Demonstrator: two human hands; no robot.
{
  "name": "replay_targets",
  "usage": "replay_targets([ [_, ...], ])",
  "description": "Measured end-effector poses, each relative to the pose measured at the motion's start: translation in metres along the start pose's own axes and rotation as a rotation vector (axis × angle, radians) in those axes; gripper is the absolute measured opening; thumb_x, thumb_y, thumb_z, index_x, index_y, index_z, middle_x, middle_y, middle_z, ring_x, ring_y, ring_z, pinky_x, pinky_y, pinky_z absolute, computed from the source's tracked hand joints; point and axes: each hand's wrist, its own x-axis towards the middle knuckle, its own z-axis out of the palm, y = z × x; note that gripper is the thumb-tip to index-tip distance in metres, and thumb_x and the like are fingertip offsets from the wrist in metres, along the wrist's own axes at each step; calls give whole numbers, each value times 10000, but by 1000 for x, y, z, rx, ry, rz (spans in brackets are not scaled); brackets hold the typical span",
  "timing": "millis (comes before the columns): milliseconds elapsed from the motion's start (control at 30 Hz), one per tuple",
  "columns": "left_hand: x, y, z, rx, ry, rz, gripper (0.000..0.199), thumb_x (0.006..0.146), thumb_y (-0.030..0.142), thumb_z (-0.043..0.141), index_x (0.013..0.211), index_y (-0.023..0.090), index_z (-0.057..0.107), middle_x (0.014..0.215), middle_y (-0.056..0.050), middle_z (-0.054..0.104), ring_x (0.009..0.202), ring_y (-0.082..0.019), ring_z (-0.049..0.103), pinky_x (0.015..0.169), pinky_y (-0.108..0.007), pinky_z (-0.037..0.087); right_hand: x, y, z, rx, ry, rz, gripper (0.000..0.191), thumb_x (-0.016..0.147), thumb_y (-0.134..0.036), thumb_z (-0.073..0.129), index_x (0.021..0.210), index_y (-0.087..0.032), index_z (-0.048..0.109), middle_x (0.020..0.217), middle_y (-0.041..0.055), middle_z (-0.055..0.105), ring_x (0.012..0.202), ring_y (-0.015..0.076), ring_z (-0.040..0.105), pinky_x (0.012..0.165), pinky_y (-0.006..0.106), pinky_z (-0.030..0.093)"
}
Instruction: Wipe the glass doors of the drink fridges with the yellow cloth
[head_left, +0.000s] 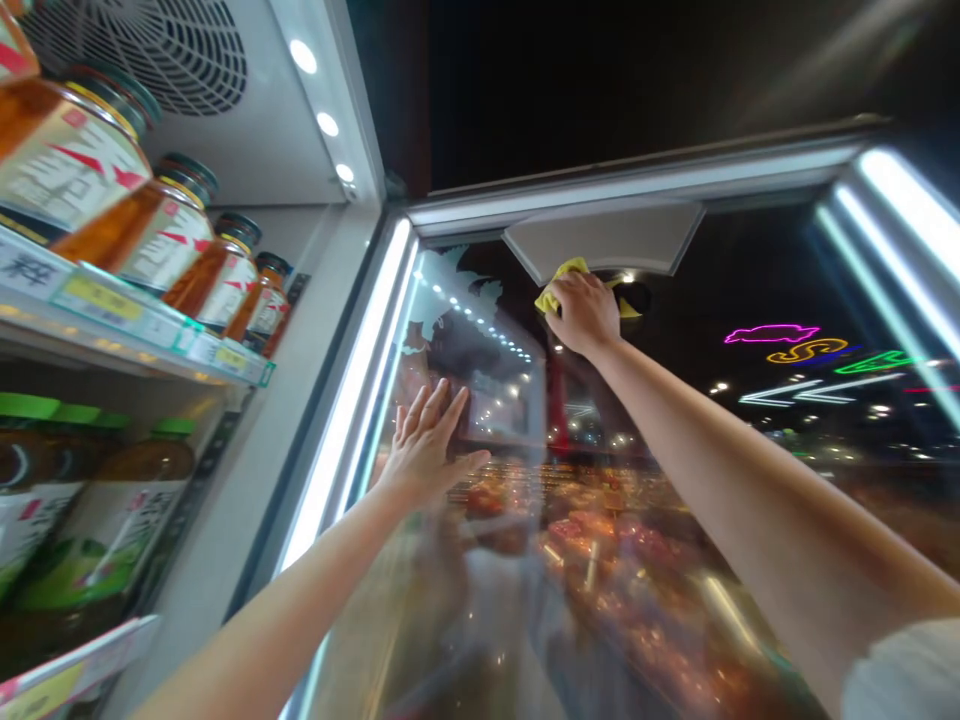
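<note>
My right hand (586,308) is raised high and wrapped over a yellow cloth (553,288), which it presses to the upper part of a glass door (517,560). A light trapezoid panel (600,238) lies just above that hand, near the door's top frame. Lower and to the left, my left hand (424,440) rests flat on the same glass with its fingers spread, holding nothing. A pale leafy decal (450,295) sits on the glass above the left hand. Part of the cloth is hidden under my right fingers.
Bright light strips (352,400) run along the door's frame. At the left, a cooler shelf (127,300) holds several dark-lidded bottles (169,225); green-capped bottles (105,520) stand below. Neon signs and a red-orange display show through or reflect in the glass.
</note>
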Motion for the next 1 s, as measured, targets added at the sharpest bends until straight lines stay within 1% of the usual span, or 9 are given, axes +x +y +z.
replay_targets([
  [100,-4,-2,0,-16,2,0,884,869,711,525,1594,360,160,1687,-32,136,1547,-350,114,1230,-621,155,6,-55,27,-13,22,-10,311,922,-244,562,1203,-139,644,1354,170,586,1348,373,432,1121,540,347],
  [167,-5,0,1,-23,13,-2,874,874,705,523,1593,359,167,1685,-29,138,1548,-346,113,1230,-621,156,-4,-84,37,35,-58,-232,319,931,-272,563,1220,-161,643,1367,134,593,1363,333,433,1147,490,336],
  [267,-6,2,5,-35,30,-6,866,867,683,553,1587,357,200,1682,-24,152,1548,-343,121,1235,-610,156,-21,-83,33,124,-190,-529,273,908,-232,565,1153,-222,685,1275,53,671,1250,249,543,1118,395,380],
  [400,-8,3,12,-46,80,0,867,858,658,580,1585,374,202,1676,-5,179,1544,-336,151,1240,-596,169,-5,-42,19,33,-91,-205,220,891,-222,560,1044,-201,716,1152,78,706,1094,263,601,1030,410,427],
  [500,-9,5,12,-41,55,-16,853,863,673,557,1583,378,208,1677,5,165,1545,-336,149,1241,-606,163,20,-52,31,-38,-4,39,254,928,-231,536,1131,-172,677,1259,139,643,1222,315,519,1064,463,384],
  [633,-10,1,5,-74,4,-1,873,853,704,547,1583,356,221,1683,2,137,1548,-328,130,1250,-585,142,14,-94,50,50,-97,-218,324,933,-232,550,1236,-155,633,1399,152,574,1370,318,408,1143,498,312],
  [733,-9,-16,-1,-122,15,-18,927,842,728,547,1593,308,202,1689,-41,103,1554,-321,83,1254,-568,102,-5,-83,40,160,-211,-522,308,885,-202,589,1177,-184,684,1314,87,660,1270,267,534,1126,438,366],
  [867,-5,-41,-2,-169,6,-126,1049,806,752,575,1605,229,141,1689,-104,36,1552,-334,7,1244,-584,108,4,-52,31,109,-79,-271,227,863,-176,584,1040,-169,725,1185,109,709,1130,280,614,1040,433,436],
  [1000,-4,-48,0,-195,33,-124,1054,788,762,594,1602,264,146,1688,-110,80,1549,-338,35,1234,-585,159,25,-96,58,31,16,-30,262,919,-205,556,1137,-123,677,1298,197,623,1296,359,493,1085,534,385],
])
